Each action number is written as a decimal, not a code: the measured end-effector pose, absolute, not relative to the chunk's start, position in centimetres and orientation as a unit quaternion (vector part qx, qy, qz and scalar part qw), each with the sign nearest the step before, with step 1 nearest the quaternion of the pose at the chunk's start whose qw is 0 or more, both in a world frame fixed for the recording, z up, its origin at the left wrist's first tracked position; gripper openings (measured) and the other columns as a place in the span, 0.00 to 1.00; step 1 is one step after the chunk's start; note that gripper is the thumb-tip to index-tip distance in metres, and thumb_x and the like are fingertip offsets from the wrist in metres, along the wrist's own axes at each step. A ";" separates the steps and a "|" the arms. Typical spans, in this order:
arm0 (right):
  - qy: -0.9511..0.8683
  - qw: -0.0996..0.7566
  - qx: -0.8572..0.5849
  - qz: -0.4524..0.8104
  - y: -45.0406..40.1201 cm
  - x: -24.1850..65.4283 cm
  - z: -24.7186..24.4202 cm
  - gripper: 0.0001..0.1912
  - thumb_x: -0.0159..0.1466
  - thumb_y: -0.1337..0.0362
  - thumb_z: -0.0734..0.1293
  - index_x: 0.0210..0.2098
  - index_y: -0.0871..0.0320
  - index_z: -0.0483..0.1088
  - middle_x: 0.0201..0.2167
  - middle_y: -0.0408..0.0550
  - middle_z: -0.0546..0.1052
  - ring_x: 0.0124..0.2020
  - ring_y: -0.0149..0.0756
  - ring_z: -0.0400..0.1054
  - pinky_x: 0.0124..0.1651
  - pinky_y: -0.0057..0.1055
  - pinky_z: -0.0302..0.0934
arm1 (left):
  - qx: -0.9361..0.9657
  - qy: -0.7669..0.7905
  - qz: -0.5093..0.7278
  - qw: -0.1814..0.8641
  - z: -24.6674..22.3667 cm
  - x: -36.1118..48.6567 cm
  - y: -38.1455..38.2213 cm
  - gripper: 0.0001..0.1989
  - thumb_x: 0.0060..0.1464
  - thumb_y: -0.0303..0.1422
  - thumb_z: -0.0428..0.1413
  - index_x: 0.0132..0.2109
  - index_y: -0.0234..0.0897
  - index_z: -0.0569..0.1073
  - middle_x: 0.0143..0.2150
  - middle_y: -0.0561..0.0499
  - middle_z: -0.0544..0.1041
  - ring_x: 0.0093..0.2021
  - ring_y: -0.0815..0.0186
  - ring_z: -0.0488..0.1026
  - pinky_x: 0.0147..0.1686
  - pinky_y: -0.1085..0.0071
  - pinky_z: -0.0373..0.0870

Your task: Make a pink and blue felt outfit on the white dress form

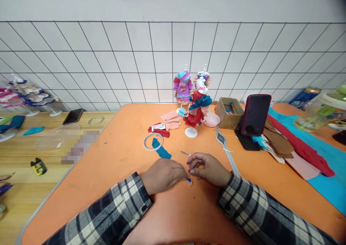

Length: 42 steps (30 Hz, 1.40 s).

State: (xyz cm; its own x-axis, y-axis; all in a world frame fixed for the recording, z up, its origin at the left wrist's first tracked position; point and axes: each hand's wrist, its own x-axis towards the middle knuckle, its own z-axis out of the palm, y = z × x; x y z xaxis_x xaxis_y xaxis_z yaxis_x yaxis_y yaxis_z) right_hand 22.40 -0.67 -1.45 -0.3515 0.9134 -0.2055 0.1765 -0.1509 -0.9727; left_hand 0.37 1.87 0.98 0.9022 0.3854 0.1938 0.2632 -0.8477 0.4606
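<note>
Near the middle of the orange table, my left hand (168, 173) has its fingers closed on a small blue and pink scrap (189, 182), which pokes out under the fingertips. Just to the right, my right hand (209, 168) is curled with thumb and index finger close together; what it pinches, if anything, is too small to make out. A small metal blade tool (186, 153) lies right above my right hand's fingers. Beyond my left hand, a blue strip (163, 151) lies partly inside a white tape ring (145, 144).
Behind stand dressed miniature figures (198, 109), a pink bowl (212, 119), a cardboard box (229, 112) and an upright phone (256, 115). Coloured paper (300, 144) covers the right side. At the far left edge, another person's fingers (4, 180) show beside the wooden table (54, 180).
</note>
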 end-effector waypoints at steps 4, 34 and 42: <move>-0.700 0.294 -0.502 0.413 -1.0 22.0 -1.1 0.08 0.56 0.72 0.67 0.35 0.56 0.71 0.31 0.42 0.77 0.33 0.32 0.70 0.40 0.30 0.62 | 0.962 0.197 0.111 0.155 0.6 0.7 1.9 0.14 0.65 0.31 0.46 0.43 0.43 0.77 0.39 0.50 0.82 0.39 0.64 0.77 0.38 0.72 0.66; -0.463 0.538 -0.486 0.510 -2.7 19.1 -0.5 0.19 0.52 0.56 0.73 0.29 0.54 0.58 0.26 0.41 0.73 0.26 0.31 0.67 0.26 0.26 0.59 | 0.482 0.377 0.381 0.693 0.3 2.9 0.4 0.19 0.46 0.45 0.65 0.35 0.32 0.74 0.30 0.50 0.77 0.31 0.67 0.74 0.33 0.72 0.72; -0.446 0.405 -0.407 0.687 -1.7 20.8 -1.0 0.23 0.47 0.59 0.77 0.37 0.55 0.63 0.25 0.37 0.73 0.19 0.24 0.63 0.20 0.21 0.58 | 0.567 0.314 0.244 0.721 0.4 1.7 1.0 0.20 0.46 0.47 0.65 0.32 0.32 0.75 0.27 0.49 0.78 0.27 0.68 0.75 0.32 0.72 0.71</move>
State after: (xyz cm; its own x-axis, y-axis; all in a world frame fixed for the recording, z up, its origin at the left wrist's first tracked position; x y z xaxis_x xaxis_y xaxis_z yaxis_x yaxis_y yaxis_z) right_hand 20.82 -1.70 -1.04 -0.3406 0.9191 -0.1980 -0.1939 -0.2747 -0.9418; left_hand 1.69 1.01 0.43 0.6833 0.7086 -0.1758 0.0038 0.2374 0.9714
